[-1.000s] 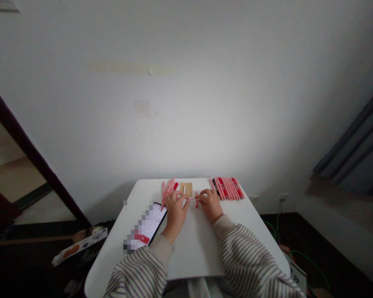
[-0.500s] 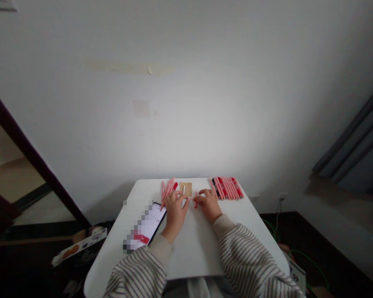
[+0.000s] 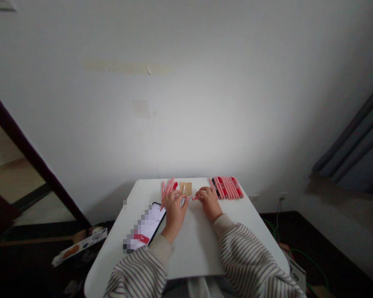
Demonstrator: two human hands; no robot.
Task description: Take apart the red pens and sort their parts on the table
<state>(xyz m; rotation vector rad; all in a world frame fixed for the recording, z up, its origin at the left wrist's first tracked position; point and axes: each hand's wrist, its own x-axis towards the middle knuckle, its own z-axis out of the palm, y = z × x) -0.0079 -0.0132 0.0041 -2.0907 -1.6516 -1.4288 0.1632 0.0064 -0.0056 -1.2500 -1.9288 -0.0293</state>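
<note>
My left hand (image 3: 175,209) and my right hand (image 3: 207,201) meet over the far middle of a white table (image 3: 189,248). Both are curled in a pinch on a thin pink pen part (image 3: 193,197) that runs between them. A loose pile of pink pens (image 3: 168,187) lies just beyond my left hand. A neat row of pink and red pens (image 3: 226,187) lies just right of my right hand. A small tan card (image 3: 185,188) lies between the two groups.
A phone (image 3: 147,225) with a lit screen lies left of my left hand. The wall stands right behind the table. A flat box (image 3: 81,245) lies on the dark floor at left, cables (image 3: 279,231) at right, a grey curtain (image 3: 357,157) far right.
My right hand has drawn a little towards the far edge and curled tighter on the pink part. My left hand has barely shifted.
</note>
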